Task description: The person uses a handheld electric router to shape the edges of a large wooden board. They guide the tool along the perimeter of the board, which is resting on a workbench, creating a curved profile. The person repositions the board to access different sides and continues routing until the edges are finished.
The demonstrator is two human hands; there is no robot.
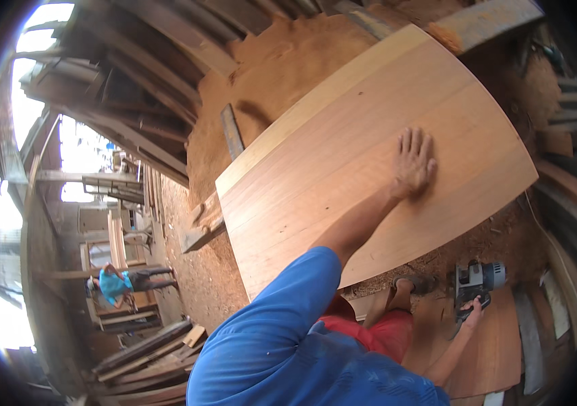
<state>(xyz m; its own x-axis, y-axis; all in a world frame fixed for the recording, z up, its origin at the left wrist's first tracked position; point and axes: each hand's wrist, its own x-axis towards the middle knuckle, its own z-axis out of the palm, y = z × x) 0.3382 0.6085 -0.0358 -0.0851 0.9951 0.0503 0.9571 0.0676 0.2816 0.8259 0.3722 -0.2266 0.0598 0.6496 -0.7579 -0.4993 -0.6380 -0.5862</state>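
A large pale wooden panel [329,169], made of joined boards with gently curved ends, lies across supports in front of me. My left hand [414,164] rests flat on its face, fingers stretched out and holding nothing. Down at the right, beside the panel, my right hand [472,312] is wrapped around the black handle of a router [479,276], a power tool with a grey and black body. The router is turned on its side, apart from the panel. Its cutting end is too small to make out.
Sawdust [282,54] is heaped beyond the panel. Wooden beams [491,27] and a block [204,230] stick out around its edges. Another board [491,345] lies below the router, and a thin cord [539,223] runs at the right. A co-worker [116,281] stands far left near stacked timber.
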